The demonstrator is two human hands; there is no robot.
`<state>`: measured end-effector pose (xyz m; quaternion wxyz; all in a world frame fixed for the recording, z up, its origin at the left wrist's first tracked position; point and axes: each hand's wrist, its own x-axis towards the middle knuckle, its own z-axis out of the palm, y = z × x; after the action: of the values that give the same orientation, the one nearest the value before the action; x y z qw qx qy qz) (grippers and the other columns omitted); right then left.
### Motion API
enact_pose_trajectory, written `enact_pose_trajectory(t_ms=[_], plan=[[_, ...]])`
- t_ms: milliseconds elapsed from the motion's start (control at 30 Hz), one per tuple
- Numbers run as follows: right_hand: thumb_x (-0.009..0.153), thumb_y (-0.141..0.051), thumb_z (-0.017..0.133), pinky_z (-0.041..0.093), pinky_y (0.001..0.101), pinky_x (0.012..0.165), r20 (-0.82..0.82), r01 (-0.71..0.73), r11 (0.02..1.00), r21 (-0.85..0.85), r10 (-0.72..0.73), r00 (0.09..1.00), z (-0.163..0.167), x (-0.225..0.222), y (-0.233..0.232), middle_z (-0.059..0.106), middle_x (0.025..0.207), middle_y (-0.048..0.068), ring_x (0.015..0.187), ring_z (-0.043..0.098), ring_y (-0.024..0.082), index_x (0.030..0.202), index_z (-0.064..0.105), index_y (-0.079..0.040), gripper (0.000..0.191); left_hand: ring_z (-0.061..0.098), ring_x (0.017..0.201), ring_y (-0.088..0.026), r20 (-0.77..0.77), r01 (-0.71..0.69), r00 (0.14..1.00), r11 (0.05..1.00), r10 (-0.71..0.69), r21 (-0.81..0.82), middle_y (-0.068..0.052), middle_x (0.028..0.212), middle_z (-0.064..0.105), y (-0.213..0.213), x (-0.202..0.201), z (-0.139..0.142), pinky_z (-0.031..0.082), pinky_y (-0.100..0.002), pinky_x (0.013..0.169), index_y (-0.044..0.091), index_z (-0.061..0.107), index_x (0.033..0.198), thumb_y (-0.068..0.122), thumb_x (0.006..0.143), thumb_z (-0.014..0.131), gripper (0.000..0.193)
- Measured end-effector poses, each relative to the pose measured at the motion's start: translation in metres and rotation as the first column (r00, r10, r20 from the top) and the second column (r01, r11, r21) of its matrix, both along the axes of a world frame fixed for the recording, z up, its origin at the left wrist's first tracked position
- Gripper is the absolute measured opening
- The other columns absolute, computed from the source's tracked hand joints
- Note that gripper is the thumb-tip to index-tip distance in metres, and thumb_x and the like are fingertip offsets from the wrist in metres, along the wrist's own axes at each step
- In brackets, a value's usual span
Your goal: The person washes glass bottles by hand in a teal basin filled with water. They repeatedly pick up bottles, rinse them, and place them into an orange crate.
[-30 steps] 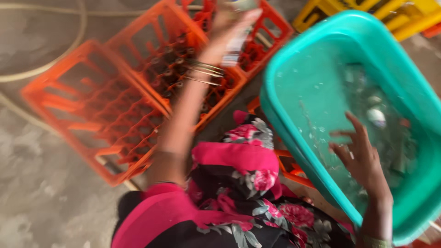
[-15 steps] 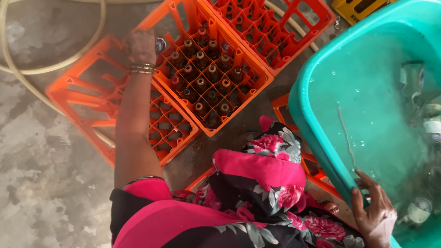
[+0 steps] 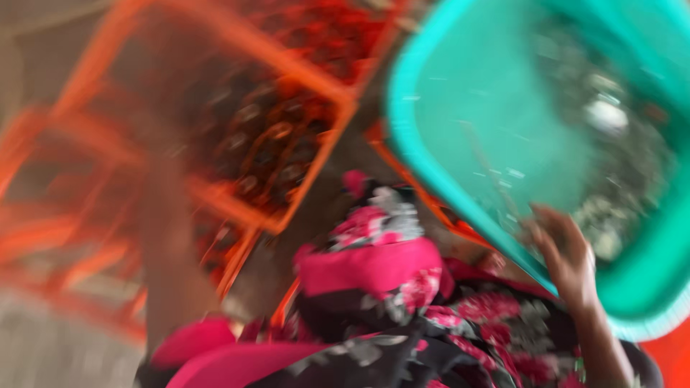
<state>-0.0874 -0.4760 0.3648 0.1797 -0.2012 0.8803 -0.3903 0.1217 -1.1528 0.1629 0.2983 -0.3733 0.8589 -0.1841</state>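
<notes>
The frame is heavily motion-blurred. My left arm [image 3: 169, 244] stretches up over the orange crates [image 3: 316, 93] at left. Its hand is lost in the blur above the crate of dark bottles [image 3: 269, 147], so its grip cannot be seen. My right hand [image 3: 564, 251] lies at the near rim of the teal basin [image 3: 406, 154]. Its fingers point up over the water and nothing shows in them. Pale bottles [image 3: 604, 115] lie in the water at the basin's far right.
More orange crates [image 3: 65, 237] lie smeared at the left, on grey concrete floor [image 3: 43, 352]. My pink and black floral clothing [image 3: 388, 273] fills the bottom centre. Another orange crate edge [image 3: 438, 212] shows under the basin.
The camera has swung, blurring everything. My right hand has risen from below the basin's rim onto it. My left arm still reaches over the crates.
</notes>
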Motion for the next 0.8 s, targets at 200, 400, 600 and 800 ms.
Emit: enact_pose_trajectory(t_ms=[200,400,600,800], plan=[[0.095,-0.024,0.072,0.051,0.047,0.093,-0.477,0.081,0.928,0.364,0.111,0.872,-0.025,-0.117,-0.001,0.063,0.13,0.014,0.115,0.063,0.035,0.134,0.063,-0.012,0.042,0.071,0.087,-0.023,0.12,0.049,0.991,0.997,-0.057,0.066,-0.004,0.097,0.072,0.015,-0.002,0.022,0.054,-0.042,0.07,0.013,0.076,0.108,0.03,0.091,0.069,0.025],[0.081,-0.014,0.077,0.047,0.0563,0.096,-0.643,0.321,0.828,0.46,0.061,0.763,-0.092,-0.24,-0.005,0.049,0.135,0.023,0.13,0.046,0.046,0.152,0.045,-0.004,0.079,0.07,0.095,-0.022,0.129,0.043,0.99,0.993,-0.057,0.113,-0.003,0.106,0.072,0.025,-0.004,0.029,0.053,-0.041,0.078,0.014,0.074,0.114,0.032,0.092,0.067,0.03],[0.091,-0.006,0.074,0.051,0.052,0.096,-0.706,0.469,0.63,0.619,0.185,0.683,-0.118,-0.261,0.01,0.055,0.133,0.017,0.13,0.054,0.037,0.127,0.051,-0.008,0.042,0.07,0.103,-0.021,0.086,0.031,0.995,0.982,-0.048,0.185,-0.003,0.114,0.072,0.04,-0.002,0.061,0.052,-0.039,0.087,0.014,0.072,0.12,0.035,0.093,0.064,0.035],[0.081,-0.025,0.084,0.049,0.0505,0.097,-0.381,0.039,0.689,0.724,0.352,0.855,-0.075,-0.22,0.004,0.059,0.121,0.013,0.119,0.059,0.036,0.13,0.05,-0.01,0.061,0.069,0.11,-0.021,-0.114,0.038,0.994,0.927,0.005,0.373,-0.002,0.122,0.072,0.11,-0.037,0.183,0.051,-0.038,0.095,0.015,0.07,0.126,0.037,0.094,0.062,0.04]])
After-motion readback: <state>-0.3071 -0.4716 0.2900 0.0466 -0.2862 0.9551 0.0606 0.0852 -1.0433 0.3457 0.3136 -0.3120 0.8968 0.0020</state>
